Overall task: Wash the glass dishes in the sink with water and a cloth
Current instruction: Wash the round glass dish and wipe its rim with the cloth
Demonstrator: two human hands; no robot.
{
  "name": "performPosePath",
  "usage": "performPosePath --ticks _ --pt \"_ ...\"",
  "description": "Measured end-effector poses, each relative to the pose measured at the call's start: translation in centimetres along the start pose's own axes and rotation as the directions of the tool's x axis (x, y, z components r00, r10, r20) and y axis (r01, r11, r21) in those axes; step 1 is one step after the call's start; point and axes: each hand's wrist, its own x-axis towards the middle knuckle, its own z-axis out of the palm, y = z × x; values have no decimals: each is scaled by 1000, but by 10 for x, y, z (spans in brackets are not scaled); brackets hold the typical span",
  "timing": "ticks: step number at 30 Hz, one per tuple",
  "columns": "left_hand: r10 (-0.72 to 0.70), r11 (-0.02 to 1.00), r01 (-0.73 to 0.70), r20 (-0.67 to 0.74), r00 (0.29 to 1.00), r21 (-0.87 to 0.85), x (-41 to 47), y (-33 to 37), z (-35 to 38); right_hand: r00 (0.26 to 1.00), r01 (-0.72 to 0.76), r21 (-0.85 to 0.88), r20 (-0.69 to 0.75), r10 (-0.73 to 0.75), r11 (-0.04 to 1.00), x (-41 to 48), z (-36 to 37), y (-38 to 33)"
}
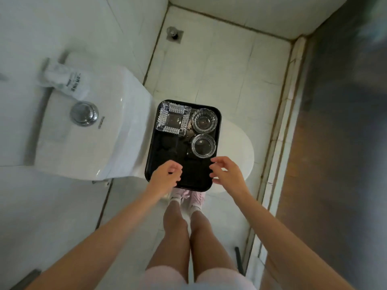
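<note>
Three glass dishes [203,145] sit at the far end of the black tray [167,150]. The left hand [166,177] and right hand [227,174] hang over its near end, fingers [172,165] loosely curled, holding nothing

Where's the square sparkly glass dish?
In the head view, the square glass dish sits in the far left corner of the black tray atop the toilet lid, just left of a round glass bowl.

Hands: left hand [165,174] and right hand [227,174], both bare.
Arms [100,233]: bare along all that shows.
Shorts [163,277]: pale pink, ending above the knees.
Legs [173,231]: bare from shorts to socks.
Socks [174,199]: white, ankle-high.
Shoes [198,195]: pale pink, only partly in view.
</note>
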Motion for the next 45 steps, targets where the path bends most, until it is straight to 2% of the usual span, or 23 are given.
performPosePath --ticks 4,11,16,21,26,30,34,39,42,45 --pt "56 996 -54 29 998 -66 -91 21 -29 998 52 49 19 -53 997 -82 -15 -29" --pt "228 942 -253 -132 965 -221 -204 31 -63 966 257 87 -63 -252 962 -182 -24 -49" --pt "230 875 -327 -289 929 -357 -248 18 -63 922 380 48 66 -382 924 -214 -17 -51" --pt "128 811 -361 -462 877 -461 -286 -4 -36 887 429 24 176 -427 903 -227 -21 -38" --pt "-53 742 -348 -567 822 -574 -336 -51 7 840 457 -33 345 -419 889 -253 -19 -13" --pt "-171 651 -395 -632 756 -648 -380 -90 33 770 502 -100 504 -392 859 -279 1 -2" --pt "-329 538 -466 -683 652 -703 -412 -123 43 660 561 -121 663 -354 819 -304 32 3" --pt "-448 455 -552 -715 536 -699 -441 -166 42 564 639 -154 761 -322 754 -330 83 16" --pt "-482 428 -573 -713 508 -698 -459 -202 40 522 649 -147 800 -297 747 -351 118 33" --pt "-483 425 -549 -693 535 -720 -478 -240 38 514 646 -155 813 -275 748 -372 153 58"
